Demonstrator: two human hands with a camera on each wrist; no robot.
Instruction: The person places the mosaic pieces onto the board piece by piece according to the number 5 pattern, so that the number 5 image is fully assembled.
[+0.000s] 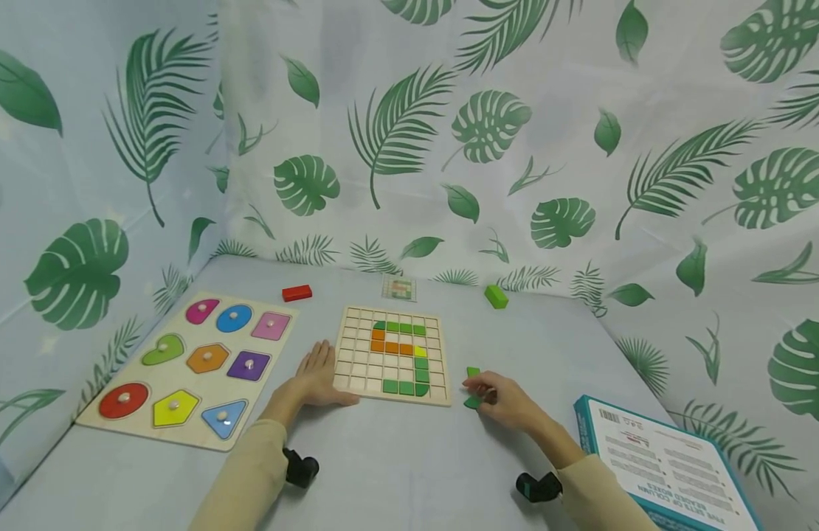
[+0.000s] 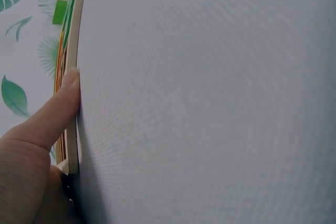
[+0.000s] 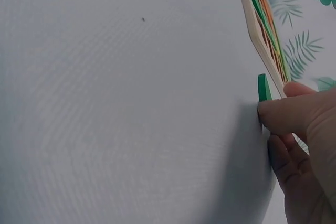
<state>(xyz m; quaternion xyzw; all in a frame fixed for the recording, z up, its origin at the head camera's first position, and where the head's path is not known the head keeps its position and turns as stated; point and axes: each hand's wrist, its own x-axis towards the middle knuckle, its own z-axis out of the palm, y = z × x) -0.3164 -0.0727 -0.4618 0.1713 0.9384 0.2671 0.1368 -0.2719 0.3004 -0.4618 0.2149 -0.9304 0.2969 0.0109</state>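
Observation:
A wooden grid board [image 1: 359,369] lies flat on the table, with green, orange and yellow tiles [image 1: 401,349] set in an S-like path. My left hand [image 1: 319,380] rests at its near left corner, fingers straight along the left side; the thumb [image 2: 65,98] touches the near edge. Right of the board, my right hand [image 1: 505,398] has its fingers curled over a green tile [image 1: 472,403], which pokes out past the thumb in the right wrist view [image 3: 263,86]. Just beyond the fingers lies another green tile [image 1: 473,372]. The fingers partly hide both tiles.
A shape puzzle board [image 1: 206,391] with knobbed pieces lies at left. Towards the back are a red block [image 1: 297,293], a small pattern card [image 1: 399,288] and a green block [image 1: 496,296]. A blue-edged box [image 1: 668,464] lies at near right. Leaf-printed cloth surrounds the table.

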